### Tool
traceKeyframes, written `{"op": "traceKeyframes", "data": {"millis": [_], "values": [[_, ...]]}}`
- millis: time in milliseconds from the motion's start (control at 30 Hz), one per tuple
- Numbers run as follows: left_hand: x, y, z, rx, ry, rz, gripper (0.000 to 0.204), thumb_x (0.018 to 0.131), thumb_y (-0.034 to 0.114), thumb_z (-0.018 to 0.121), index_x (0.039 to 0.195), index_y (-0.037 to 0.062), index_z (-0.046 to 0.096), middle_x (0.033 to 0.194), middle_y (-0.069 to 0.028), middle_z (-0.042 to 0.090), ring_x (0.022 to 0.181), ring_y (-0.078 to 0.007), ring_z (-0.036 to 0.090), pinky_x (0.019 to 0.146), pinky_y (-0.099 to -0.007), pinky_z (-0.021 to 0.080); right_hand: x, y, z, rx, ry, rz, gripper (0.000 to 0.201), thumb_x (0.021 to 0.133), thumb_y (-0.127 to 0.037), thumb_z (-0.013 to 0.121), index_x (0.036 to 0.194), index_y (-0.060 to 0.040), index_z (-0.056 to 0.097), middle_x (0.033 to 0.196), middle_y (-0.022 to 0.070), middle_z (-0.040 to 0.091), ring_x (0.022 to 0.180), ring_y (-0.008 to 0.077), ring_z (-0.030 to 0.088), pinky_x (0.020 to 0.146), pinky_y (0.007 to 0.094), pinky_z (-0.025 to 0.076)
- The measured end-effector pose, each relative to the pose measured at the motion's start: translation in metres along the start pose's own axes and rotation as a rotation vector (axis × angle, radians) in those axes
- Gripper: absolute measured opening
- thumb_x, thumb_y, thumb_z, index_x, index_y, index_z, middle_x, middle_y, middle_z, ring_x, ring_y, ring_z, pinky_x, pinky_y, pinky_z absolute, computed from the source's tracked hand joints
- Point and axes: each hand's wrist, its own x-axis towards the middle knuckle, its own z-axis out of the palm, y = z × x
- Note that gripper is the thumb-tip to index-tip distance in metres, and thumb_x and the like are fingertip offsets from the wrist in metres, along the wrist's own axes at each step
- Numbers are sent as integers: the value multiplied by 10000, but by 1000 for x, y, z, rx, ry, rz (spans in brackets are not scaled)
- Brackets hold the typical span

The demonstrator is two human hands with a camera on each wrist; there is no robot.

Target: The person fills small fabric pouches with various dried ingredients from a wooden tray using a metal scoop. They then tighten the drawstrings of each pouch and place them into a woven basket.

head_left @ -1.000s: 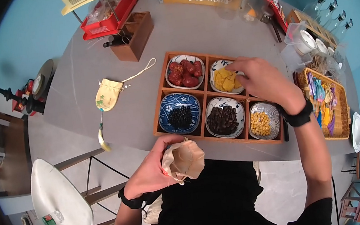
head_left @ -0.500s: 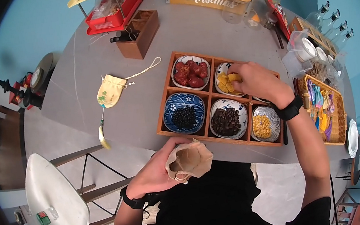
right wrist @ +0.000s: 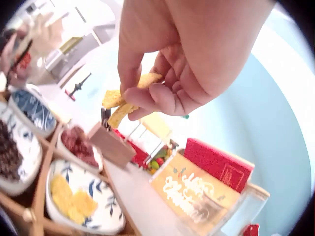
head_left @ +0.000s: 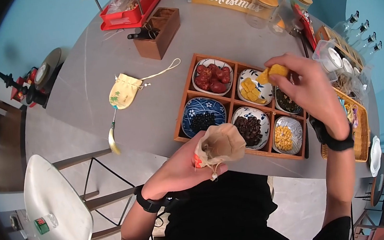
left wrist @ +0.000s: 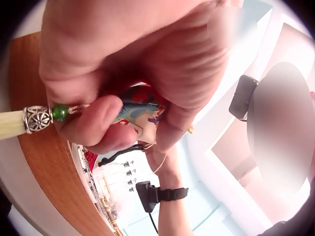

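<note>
Fingertips of my right hand [head_left: 308,86] pinch several flat yellow chip-like pieces [head_left: 277,71], held above the divided wooden tray [head_left: 186,96]. More such pieces lie in the white leaf-patterned bowl [right wrist: 104,196] below. My left hand [head_left: 172,172] grips a small cream drawstring pouch [head_left: 222,146], its mouth spread and facing up, close in front of the tray. The left wrist view shows the pouch's printed side [left wrist: 142,120] under curled fingers, with a green bead [left wrist: 60,112] and tassel hanging from it. The pouch's bottom is hidden in the head view.
Other tray bowls hold red dates [head_left: 214,76], black beans [head_left: 202,121], dark brown beans [head_left: 250,130], yellow kernels [head_left: 282,138] and dark leaves [head_left: 287,102]. A tasselled pouch [head_left: 125,91] lies left. A wooden box [head_left: 157,34], glass jars [head_left: 262,9] and a wicker basket [head_left: 362,139] stand around.
My right hand has lifted out of the bowl with yellow pieces and moved right. My left hand has carried the pouch rightward and up, closer to the tray.
</note>
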Motion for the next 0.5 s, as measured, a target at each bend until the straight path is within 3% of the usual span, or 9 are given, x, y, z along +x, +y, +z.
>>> {"op": "traceKeyframes", "data": {"millis": [100, 167, 200, 300, 400, 500], "values": [[6, 4, 3, -13, 12, 37, 582, 839, 177, 735, 1311, 23, 429, 1140, -53, 576, 1012, -115, 538, 873, -280, 460, -17, -32, -9, 27, 8, -75, 192, 802, -1, 644, 993, 9, 648, 811, 129, 616, 646, 271, 579, 619, 336, 482], [8, 10, 5, -45, -25, 3, 550, 853, 175, 724, 1297, 23, 436, 1107, -36, 576, 973, -92, 533, 845, -265, 464, -24, -44, -5, 134, -66, -214, 234, 762, 23, 683, 993, -11, 671, 863, 92, 655, 743, 183, 622, 626, 286, 475], [10, 9, 7, -40, -29, 5, 550, 853, 175, 724, 1297, 23, 436, 1107, -36, 576, 973, -92, 533, 845, -265, 464, -25, -46, 0, 133, -59, -213, 234, 762, 23, 683, 993, -11, 671, 863, 92, 655, 743, 183, 622, 626, 286, 475], [14, 6, 12, -119, -44, 61, 511, 863, 175, 716, 1275, 25, 454, 1075, -20, 574, 931, -76, 529, 815, -258, 468, -26, -47, 14, 159, -237, -317, 266, 748, 10, 704, 1011, -19, 678, 871, 122, 653, 755, 290, 634, 663, 347, 513], [14, 7, 15, -103, -77, 84, 484, 871, 170, 708, 1266, 30, 467, 1066, -13, 572, 913, -74, 528, 794, -257, 473, -26, -47, 24, 238, -285, -307, 159, 802, -37, 621, 958, -26, 650, 801, 117, 613, 774, 320, 609, 673, 403, 489], [13, 10, 18, -126, -49, 4, 474, 869, 162, 708, 1262, 36, 476, 1065, -7, 572, 911, -69, 529, 790, -258, 475, -26, -48, 27, 244, -324, -289, 161, 805, -51, 617, 960, -30, 655, 820, 118, 626, 786, 322, 613, 684, 414, 491]]}}
